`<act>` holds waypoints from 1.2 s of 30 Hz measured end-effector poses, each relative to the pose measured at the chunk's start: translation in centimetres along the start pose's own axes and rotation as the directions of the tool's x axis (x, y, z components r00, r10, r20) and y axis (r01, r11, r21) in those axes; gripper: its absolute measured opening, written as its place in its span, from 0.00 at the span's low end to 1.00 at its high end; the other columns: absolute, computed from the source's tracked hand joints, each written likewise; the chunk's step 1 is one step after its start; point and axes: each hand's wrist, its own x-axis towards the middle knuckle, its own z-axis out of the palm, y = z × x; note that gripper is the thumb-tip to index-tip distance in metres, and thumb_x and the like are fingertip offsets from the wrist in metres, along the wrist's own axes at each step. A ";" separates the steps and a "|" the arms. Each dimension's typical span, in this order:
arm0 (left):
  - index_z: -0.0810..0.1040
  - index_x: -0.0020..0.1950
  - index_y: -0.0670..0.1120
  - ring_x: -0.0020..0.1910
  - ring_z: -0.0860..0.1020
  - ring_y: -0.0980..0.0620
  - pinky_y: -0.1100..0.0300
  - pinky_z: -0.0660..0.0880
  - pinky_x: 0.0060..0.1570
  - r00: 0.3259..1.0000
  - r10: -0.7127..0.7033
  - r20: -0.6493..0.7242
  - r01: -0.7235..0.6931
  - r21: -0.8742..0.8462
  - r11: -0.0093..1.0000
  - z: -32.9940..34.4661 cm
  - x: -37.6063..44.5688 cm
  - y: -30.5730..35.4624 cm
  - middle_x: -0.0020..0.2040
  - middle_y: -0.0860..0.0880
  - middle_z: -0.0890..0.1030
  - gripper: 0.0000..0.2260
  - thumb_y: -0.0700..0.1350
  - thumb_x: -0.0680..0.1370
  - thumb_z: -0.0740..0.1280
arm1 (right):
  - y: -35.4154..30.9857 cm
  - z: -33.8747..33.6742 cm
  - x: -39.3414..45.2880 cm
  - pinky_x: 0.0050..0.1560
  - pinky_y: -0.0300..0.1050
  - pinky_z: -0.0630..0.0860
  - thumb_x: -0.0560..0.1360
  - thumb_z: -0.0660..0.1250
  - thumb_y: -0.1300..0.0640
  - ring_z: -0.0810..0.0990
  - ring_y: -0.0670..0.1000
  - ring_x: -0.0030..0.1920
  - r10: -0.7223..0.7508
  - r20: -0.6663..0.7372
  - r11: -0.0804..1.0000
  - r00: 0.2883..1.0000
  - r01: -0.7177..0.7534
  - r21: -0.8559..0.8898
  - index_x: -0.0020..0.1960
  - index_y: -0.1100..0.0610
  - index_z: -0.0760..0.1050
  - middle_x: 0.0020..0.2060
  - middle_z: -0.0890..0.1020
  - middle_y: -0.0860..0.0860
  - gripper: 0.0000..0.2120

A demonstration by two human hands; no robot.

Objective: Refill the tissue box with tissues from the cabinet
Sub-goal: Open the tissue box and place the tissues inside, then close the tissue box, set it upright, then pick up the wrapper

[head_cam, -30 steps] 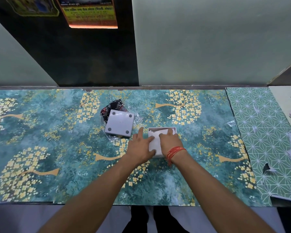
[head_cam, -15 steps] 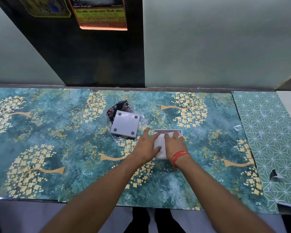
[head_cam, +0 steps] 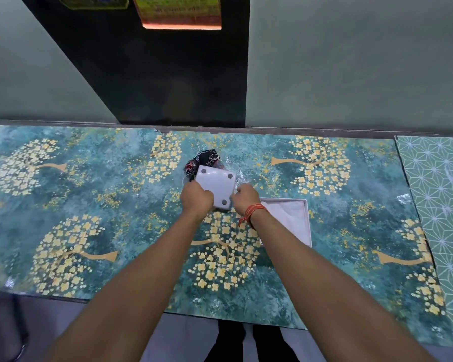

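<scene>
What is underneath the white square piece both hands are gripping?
Under and behind the white piece lies crinkled clear plastic with a black patterned item sticking out at its far edge. Whatever is directly beneath the piece is covered. Left hand and right hand grip its near corners.

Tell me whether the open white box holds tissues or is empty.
It holds tissues. The box lies open on the table, white tissue up to the rim. Both hands are on the grey base beside it.

Both hands (head_cam: 196, 198) (head_cam: 246, 195) grip the footed white lid (head_cam: 216, 188) beside the tissue-filled tray (head_cam: 305, 223).
</scene>
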 end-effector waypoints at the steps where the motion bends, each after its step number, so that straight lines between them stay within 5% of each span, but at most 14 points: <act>1: 0.77 0.54 0.32 0.51 0.79 0.34 0.48 0.75 0.36 1.000 -0.013 -0.001 0.013 -0.019 1.000 -0.3 -0.2 0.0 0.51 0.32 0.79 0.11 0.35 0.75 0.62 | 0.1 0.3 0.1 0.26 0.43 0.58 0.72 0.66 0.65 0.63 0.51 0.28 -0.010 -0.023 1.000 1.000 0.010 0.020 0.29 0.55 0.57 0.27 0.63 0.52 0.21; 3: 0.76 0.46 0.34 0.42 0.78 0.33 0.52 0.63 0.25 0.999 -0.011 -0.035 0.008 -0.079 0.997 -0.7 -0.6 -0.3 0.40 0.33 0.76 0.06 0.34 0.75 0.60 | 0.4 0.5 -0.4 0.29 0.43 0.68 0.70 0.68 0.64 0.76 0.55 0.31 0.000 -0.115 0.994 0.993 0.013 0.107 0.26 0.56 0.60 0.25 0.68 0.53 0.21; 5: 0.70 0.36 0.40 0.32 0.68 0.44 0.58 0.54 0.28 0.993 -0.003 -0.116 -0.016 -0.159 0.987 -0.9 -1.4 -0.4 0.30 0.44 0.68 0.08 0.34 0.75 0.59 | 0.5 0.2 -1.4 0.37 0.48 0.76 0.69 0.70 0.64 0.83 0.59 0.40 0.003 -0.232 0.976 0.973 0.048 0.212 0.27 0.60 0.68 0.27 0.76 0.56 0.16; 7: 0.76 0.39 0.42 0.33 0.69 0.47 0.59 0.62 0.32 0.976 0.007 -0.216 -0.065 -0.263 0.963 -1.0 -3.0 0.3 0.32 0.48 0.73 0.08 0.36 0.77 0.61 | 0.6 -0.9 -2.5 0.47 0.50 0.79 0.69 0.72 0.65 0.82 0.57 0.43 0.011 -0.334 0.949 0.943 0.095 0.300 0.39 0.65 0.78 0.38 0.83 0.57 0.04; 10: 0.82 0.59 0.42 0.44 0.80 0.49 0.57 0.77 0.44 0.964 -0.007 -0.267 -0.103 -0.395 0.913 -0.1 -6.0 1.8 0.49 0.48 0.83 0.12 0.40 0.77 0.66 | 1.9 -3.9 -4.4 0.47 0.47 0.82 0.68 0.71 0.68 0.80 0.51 0.42 0.032 -0.384 0.897 0.923 0.143 0.419 0.50 0.59 0.80 0.43 0.81 0.50 0.12; 13: 0.81 0.61 0.42 0.45 0.84 0.47 0.52 0.82 0.48 0.990 0.055 -0.130 -0.111 -0.479 0.871 2.4 -8.8 2.8 0.51 0.47 0.84 0.13 0.39 0.76 0.67 | 4.9 -7.2 -6.2 0.41 0.42 0.78 0.67 0.69 0.68 0.79 0.51 0.40 0.028 -0.416 0.925 0.909 0.134 0.355 0.54 0.56 0.81 0.43 0.80 0.51 0.17; 16: 0.83 0.45 0.41 0.38 0.85 0.50 0.53 0.83 0.41 0.987 0.154 0.043 -0.125 -0.391 0.912 4.9 -10.9 3.3 0.42 0.43 0.86 0.05 0.36 0.76 0.67 | 8.5 -8.9 -7.6 0.42 0.41 0.72 0.67 0.69 0.66 0.79 0.55 0.42 0.080 -0.452 0.983 0.889 0.004 0.183 0.49 0.57 0.82 0.40 0.81 0.53 0.12; 19: 0.82 0.40 0.41 0.36 0.85 0.51 0.56 0.79 0.35 0.978 0.159 0.133 -0.108 -0.323 0.940 6.4 -12.3 3.1 0.38 0.43 0.86 0.08 0.36 0.77 0.65 | 10.7 -8.8 -8.0 0.30 0.38 0.65 0.66 0.68 0.65 0.77 0.57 0.35 0.079 -0.421 0.996 0.904 -0.059 0.060 0.40 0.58 0.81 0.33 0.80 0.55 0.05; 22: 0.84 0.42 0.39 0.33 0.83 0.55 0.65 0.71 0.27 0.978 0.164 0.128 -0.120 -0.294 0.948 6.8 -12.9 2.6 0.37 0.45 0.85 0.08 0.37 0.77 0.65 | 11.3 -8.5 -8.1 0.26 0.39 0.62 0.66 0.67 0.64 0.72 0.56 0.31 0.069 -0.426 0.997 0.902 -0.072 0.009 0.36 0.62 0.77 0.29 0.77 0.57 0.01; 26: 0.84 0.43 0.39 0.28 0.77 0.63 0.72 0.66 0.22 0.973 0.194 0.124 -0.159 -0.247 0.956 6.2 -13.3 2.5 0.37 0.46 0.85 0.08 0.38 0.78 0.66 | 11.2 -8.6 -8.1 0.26 0.40 0.58 0.68 0.66 0.63 0.65 0.52 0.27 0.048 -0.418 0.997 0.907 -0.067 -0.030 0.30 0.58 0.67 0.25 0.68 0.51 0.11; 31: 0.84 0.43 0.39 0.33 0.83 0.55 0.63 0.75 0.30 0.973 0.183 0.140 -0.144 -0.248 0.958 5.9 -13.5 2.8 0.39 0.44 0.86 0.08 0.38 0.78 0.66 | 11.8 -8.3 -8.2 0.37 0.44 0.70 0.72 0.69 0.57 0.78 0.57 0.38 0.032 -0.464 0.995 0.885 -0.069 -0.065 0.40 0.61 0.79 0.36 0.81 0.56 0.07; 36: 0.83 0.42 0.41 0.28 0.79 0.61 0.73 0.69 0.23 0.963 0.227 0.147 -0.189 -0.231 0.954 5.7 -13.9 3.1 0.37 0.47 0.84 0.08 0.38 0.78 0.66 | 12.3 -8.6 -8.6 0.37 0.42 0.69 0.72 0.69 0.57 0.78 0.57 0.37 0.047 -0.473 0.996 0.880 -0.076 -0.042 0.41 0.61 0.80 0.37 0.83 0.56 0.06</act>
